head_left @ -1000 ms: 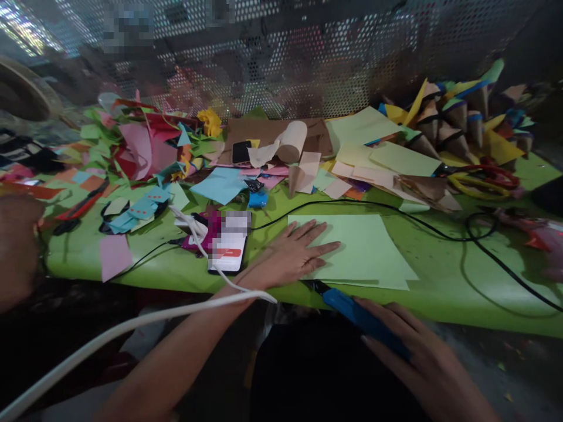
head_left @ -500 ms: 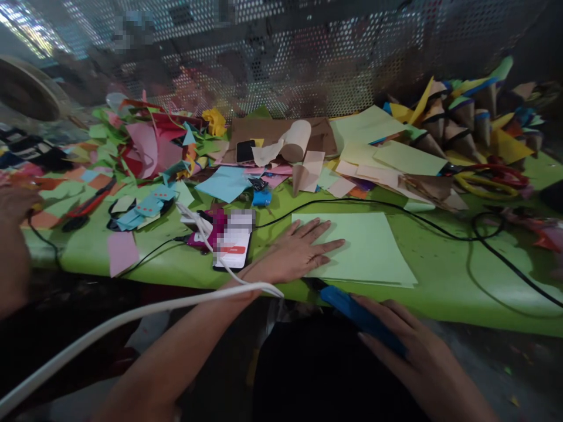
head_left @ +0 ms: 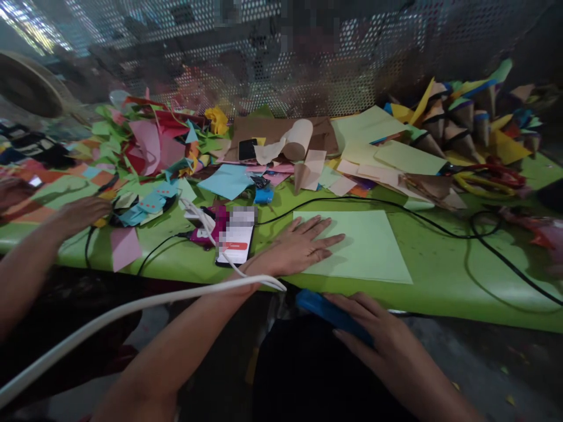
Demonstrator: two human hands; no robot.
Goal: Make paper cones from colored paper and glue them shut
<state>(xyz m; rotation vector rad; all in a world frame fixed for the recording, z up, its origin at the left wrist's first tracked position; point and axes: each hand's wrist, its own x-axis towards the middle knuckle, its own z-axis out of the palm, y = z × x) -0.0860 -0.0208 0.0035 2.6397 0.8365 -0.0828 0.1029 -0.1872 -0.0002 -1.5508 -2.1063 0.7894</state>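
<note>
Right grip [head_left: 373, 329], closed around a blue tool [head_left: 328, 312]; left grip [head_left: 301, 249], fingers spread, flat on the pale green paper [head_left: 372, 246]. The green counter [head_left: 457, 281] extends beneath and beyond the left grip; the pale green paper projects rightward from its fingers; the lit phone [head_left: 236, 237] lies to its left.

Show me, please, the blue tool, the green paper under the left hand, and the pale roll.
Blue tool [head_left: 320, 308], head view, on its front part.
Green paper [head_left: 367, 247], head view, on its bare middle.
Pale roll [head_left: 299, 139], head view, on its body.
</note>
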